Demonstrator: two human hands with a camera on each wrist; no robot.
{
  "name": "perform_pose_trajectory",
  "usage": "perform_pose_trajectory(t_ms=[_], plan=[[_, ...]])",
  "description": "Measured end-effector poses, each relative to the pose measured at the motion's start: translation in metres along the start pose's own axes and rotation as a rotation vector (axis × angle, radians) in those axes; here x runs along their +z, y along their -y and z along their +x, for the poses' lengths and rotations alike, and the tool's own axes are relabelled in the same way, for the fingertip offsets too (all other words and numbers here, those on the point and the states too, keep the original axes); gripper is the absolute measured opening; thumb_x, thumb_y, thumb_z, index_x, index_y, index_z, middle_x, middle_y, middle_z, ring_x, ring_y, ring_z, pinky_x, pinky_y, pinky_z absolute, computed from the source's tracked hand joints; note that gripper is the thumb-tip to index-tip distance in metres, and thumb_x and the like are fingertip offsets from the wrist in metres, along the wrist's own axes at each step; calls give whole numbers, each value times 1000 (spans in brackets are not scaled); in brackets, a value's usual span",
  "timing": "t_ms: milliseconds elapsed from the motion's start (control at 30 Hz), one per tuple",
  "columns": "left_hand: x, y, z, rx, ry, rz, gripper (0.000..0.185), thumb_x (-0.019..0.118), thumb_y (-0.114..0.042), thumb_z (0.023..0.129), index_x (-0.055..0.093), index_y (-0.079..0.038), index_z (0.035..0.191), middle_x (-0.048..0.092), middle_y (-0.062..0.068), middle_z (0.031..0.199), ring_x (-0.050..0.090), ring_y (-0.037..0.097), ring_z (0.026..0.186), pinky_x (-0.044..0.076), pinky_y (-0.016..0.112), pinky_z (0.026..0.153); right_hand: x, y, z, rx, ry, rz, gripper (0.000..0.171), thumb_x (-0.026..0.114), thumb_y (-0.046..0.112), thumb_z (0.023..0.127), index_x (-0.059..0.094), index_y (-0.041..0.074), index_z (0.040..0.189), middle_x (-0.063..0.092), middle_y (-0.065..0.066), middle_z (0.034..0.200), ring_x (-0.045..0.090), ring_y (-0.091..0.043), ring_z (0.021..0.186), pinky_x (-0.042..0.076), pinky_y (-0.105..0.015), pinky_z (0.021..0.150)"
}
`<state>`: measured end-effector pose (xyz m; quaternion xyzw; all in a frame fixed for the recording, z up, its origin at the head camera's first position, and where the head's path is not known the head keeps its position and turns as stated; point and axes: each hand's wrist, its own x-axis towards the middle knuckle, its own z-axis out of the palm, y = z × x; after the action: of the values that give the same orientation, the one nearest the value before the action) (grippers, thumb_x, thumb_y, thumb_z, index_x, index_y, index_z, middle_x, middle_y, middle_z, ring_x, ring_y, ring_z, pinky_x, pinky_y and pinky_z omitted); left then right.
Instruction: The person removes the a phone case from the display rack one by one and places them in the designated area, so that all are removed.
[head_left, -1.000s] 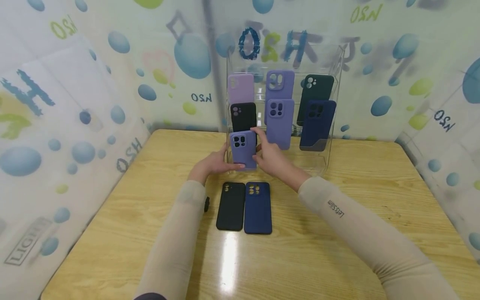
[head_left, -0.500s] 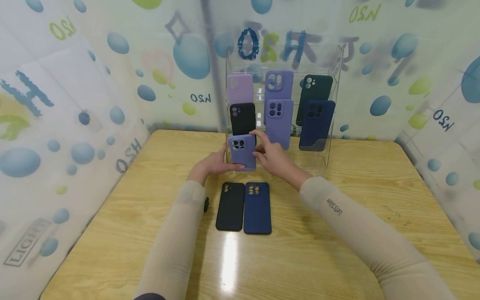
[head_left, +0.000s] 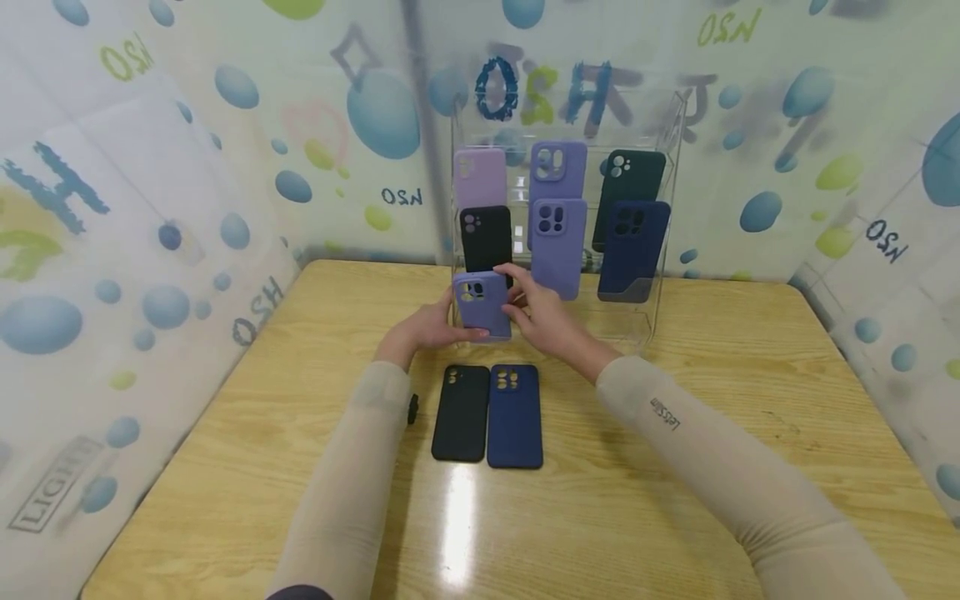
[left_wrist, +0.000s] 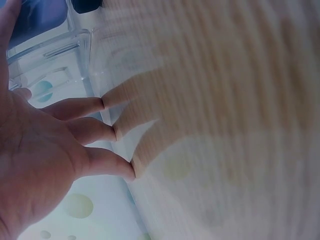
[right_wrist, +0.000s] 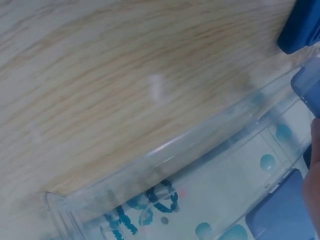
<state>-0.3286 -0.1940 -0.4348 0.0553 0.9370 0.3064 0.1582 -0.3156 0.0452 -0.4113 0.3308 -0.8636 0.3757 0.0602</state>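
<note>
In the head view, a purple phone case point(head_left: 486, 312) stands in the lowest left slot of a clear stepped display rack point(head_left: 637, 327), leaning slightly left. My right hand point(head_left: 546, 315) pinches its upper right corner, index finger over the top edge and thumb at the side. My left hand point(head_left: 426, 325) is at the rack's left front corner, its thumb lying across the case's bottom front. The left wrist view shows the other fingers point(left_wrist: 112, 159) nearly straight, with tips resting on the table. Only a sliver of my right hand point(right_wrist: 313, 192) enters the right wrist view.
On the table, a black phone case point(head_left: 461, 412) and a dark blue one point(head_left: 515, 417) lie side by side before the rack. Higher slots hold pink point(head_left: 481, 177), black point(head_left: 486, 237), purple point(head_left: 558, 258), green point(head_left: 630, 187) and navy point(head_left: 635, 250) cases. A patterned curtain point(head_left: 360, 200) stands behind.
The purple case's top has sunk and shifted slightly left, so it now tilts left. My right hand has moved a little down and left with it. The left hand has stayed put.
</note>
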Motion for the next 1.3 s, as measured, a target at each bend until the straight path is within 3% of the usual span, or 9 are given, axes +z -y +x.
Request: perform_pose_trajectory(t_ms=[333,567,700,867,1067,1200,1300], plan=[[-2,-1,2,-6,4,9,123,71,-77,67,-6,-40,156,37,22,155,41,39,140,35,54,114,-4,-5,1,-59,-79,34,61,58,11,98,27,30,148,63,-10,104,71,-25,95,60,-31,75],[-2,-2,3,-38,30,34,130,67,-82,66,-10,-31,158,25,20,160,30,38,146,29,54,118,-17,-4,-1,7,-105,195,64,57,5,97,26,28,148,61,-15,102,71,-29,93,61,-38,76],[-2,-2,4,-21,29,40,126,67,-79,69,-10,-32,157,27,22,159,31,40,145,29,54,118,-25,-4,-4,45,-115,249,66,57,4,97,23,27,149,60,-17,103,71,-32,90,61,-44,75],[-2,-2,3,-17,23,62,125,65,-81,69,-12,-35,157,29,22,159,32,40,145,29,53,118,-36,-3,-8,129,-88,300,68,56,6,98,20,33,150,57,-16,107,68,-32,93,61,-45,76],[-1,0,2,-34,42,75,129,60,-87,65,-16,-35,155,24,20,161,28,39,147,27,53,119,-47,-4,-17,181,-93,300,69,58,6,97,22,34,150,58,-16,106,70,-31,94,62,-39,72],[-2,1,1,-32,50,71,126,62,-83,69,-17,-35,155,24,20,161,26,39,148,25,53,120,-52,-3,-25,196,-67,290,69,59,6,97,23,32,150,60,-15,104,72,-28,91,62,-35,69],[-2,1,2,-33,51,69,123,62,-80,72,-17,-36,155,24,21,161,27,39,147,25,54,119,-55,-1,-32,207,-39,316,70,58,4,97,22,30,151,59,-16,104,71,-29,89,62,-39,70]])
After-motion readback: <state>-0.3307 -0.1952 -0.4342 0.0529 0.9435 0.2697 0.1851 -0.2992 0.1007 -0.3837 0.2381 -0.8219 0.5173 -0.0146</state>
